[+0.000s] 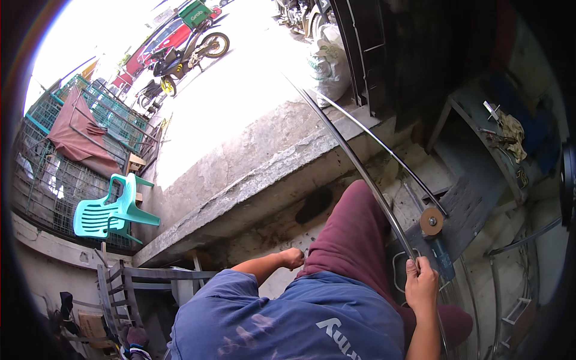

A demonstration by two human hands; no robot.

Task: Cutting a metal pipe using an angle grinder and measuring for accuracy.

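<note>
My right hand [422, 279] is closed around a long shiny metal tube [360, 163], near its lower end. The tube slants up and away to the left, past my right leg, over the concrete ledge into the bright yard. My left hand [292, 258] is curled into a fist beside my thigh, with nothing seen in it. Close to the right hand lies an angle grinder [442, 259] with a round tan disc [431, 221], on a dark board [474, 201]. A second, thinner metal tube [384, 146] runs beside the first, its lower end near the disc.
A concrete ledge [240, 186] crosses ahead. At left are a turquoise plastic chair [99, 219] and wire cages [36, 180]; a metal frame [129, 288] stands lower left. Several bent tubes [497, 300] stand at right, below a workbench [480, 120]. A white sack [330, 66] and motorcycle [186, 60] are outside.
</note>
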